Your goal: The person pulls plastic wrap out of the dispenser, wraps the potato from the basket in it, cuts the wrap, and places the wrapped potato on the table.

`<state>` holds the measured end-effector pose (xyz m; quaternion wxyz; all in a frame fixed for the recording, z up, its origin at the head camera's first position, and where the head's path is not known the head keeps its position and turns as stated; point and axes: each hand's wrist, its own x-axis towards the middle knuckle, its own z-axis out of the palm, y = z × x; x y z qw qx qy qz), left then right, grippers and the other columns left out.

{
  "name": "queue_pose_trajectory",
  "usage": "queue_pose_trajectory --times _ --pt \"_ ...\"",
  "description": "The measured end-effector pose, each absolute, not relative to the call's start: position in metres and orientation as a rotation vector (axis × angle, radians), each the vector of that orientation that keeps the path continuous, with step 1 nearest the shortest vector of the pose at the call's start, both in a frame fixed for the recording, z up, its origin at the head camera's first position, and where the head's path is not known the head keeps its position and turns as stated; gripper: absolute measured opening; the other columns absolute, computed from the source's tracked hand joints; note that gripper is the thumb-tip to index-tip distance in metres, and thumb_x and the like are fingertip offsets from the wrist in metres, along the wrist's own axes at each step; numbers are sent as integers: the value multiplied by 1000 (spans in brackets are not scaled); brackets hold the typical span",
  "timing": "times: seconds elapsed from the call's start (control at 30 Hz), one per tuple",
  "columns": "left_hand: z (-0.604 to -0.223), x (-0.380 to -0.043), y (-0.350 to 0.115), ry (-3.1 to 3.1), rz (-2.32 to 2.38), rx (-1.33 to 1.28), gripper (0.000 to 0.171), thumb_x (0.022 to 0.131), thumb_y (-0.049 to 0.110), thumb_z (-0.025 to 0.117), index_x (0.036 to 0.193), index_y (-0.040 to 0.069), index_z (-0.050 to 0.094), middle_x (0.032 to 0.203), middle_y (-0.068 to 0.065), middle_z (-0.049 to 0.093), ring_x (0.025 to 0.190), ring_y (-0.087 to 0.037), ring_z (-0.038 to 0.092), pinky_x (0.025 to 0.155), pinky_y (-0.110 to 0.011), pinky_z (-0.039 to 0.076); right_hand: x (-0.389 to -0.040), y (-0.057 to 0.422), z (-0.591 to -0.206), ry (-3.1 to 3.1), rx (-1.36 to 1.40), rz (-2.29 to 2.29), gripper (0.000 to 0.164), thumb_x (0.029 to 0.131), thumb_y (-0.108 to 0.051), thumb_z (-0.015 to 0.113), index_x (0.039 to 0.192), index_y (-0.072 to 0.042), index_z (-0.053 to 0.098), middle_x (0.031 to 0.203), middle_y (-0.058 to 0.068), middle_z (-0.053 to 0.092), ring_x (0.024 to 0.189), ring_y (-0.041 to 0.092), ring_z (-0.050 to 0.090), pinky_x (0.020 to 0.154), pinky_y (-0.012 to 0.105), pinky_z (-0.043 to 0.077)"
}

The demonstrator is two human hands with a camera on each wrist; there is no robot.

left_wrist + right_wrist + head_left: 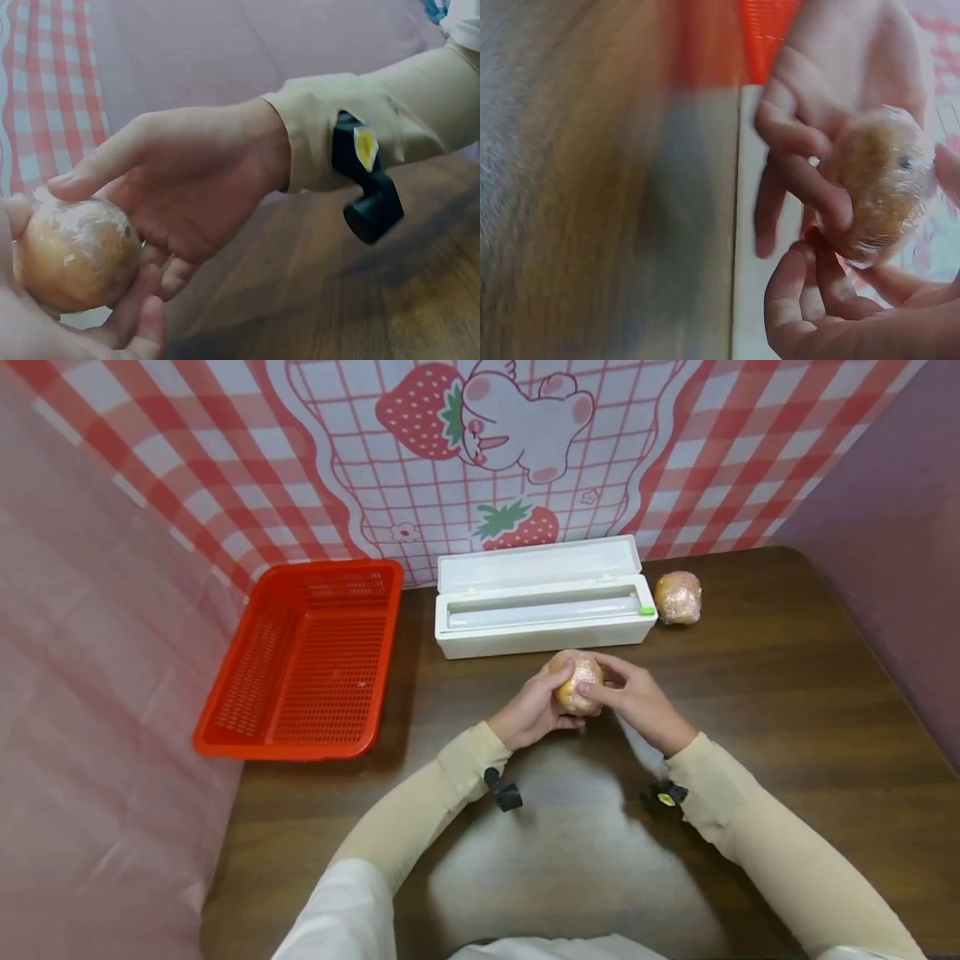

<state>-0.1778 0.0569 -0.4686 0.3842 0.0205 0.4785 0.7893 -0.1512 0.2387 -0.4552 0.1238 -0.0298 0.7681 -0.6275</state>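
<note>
A round yellow-orange fruit [577,683] wrapped in clear film is held between both hands, over the table in front of the white box. My left hand [531,703] grips it from the left, thumb on top and fingers curled beneath. From the other side my right hand [637,697] holds it, its thumb on the near face. In the left wrist view the film on the fruit [81,255] is bunched and shiny on top. A small dark spot shows on the fruit [881,184] in the right wrist view, with fingers of both hands around it.
An open white box [551,639] with a roll of film [540,612] inside stands at the back, lid raised. Right of it sits another wrapped round fruit [678,597]. A red plastic basket [367,727] stands on the left, beside a pink curtain [97,693].
</note>
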Motion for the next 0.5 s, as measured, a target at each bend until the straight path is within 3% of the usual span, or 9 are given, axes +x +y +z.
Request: queue_pose_trajectory --times 0.1,0.2,0.37,0.43,0.5 --pt "-470 -180 56 1239 1951 59 55 107 48 40 154 22 29 137 -19 53 109 -39 65 98 -55 47 -155 253 -450 2056 -9 -1990 63 98 -16 66 151 3 38 130 14 56 107 16 60 82 24 53" --pt "-472 -180 50 1281 1916 36 65 106 50 40 159 19 20 148 -22 45 119 -46 60 103 -59 43 -159 278 -442 1858 63 -2218 49 97 -4 64 144 -1 49 116 6 62 93 11 64 76 24 54" --pt "-475 -180 32 1402 1881 -11 64 108 44 41 160 12 22 147 -24 47 116 -41 63 86 -43 55 -176 333 -428 1473 117 -2564 34 98 8 54 123 -10 68 109 6 65 89 17 67 72 28 56" --pt "-476 -180 24 1444 1864 -14 60 109 42 40 157 9 28 146 -24 49 113 -38 65 81 -38 55 -184 355 -424 1387 141 -2631 35 99 8 49 124 -8 68 111 8 65 88 19 67 70 29 56" --pt "-478 -180 18 1475 1850 -20 57 109 40 40 155 7 33 144 -24 50 110 -35 66 81 -38 55 -193 375 -420 1390 187 -2666 34 100 8 48 124 -6 67 106 7 65 76 14 63 62 27 53"
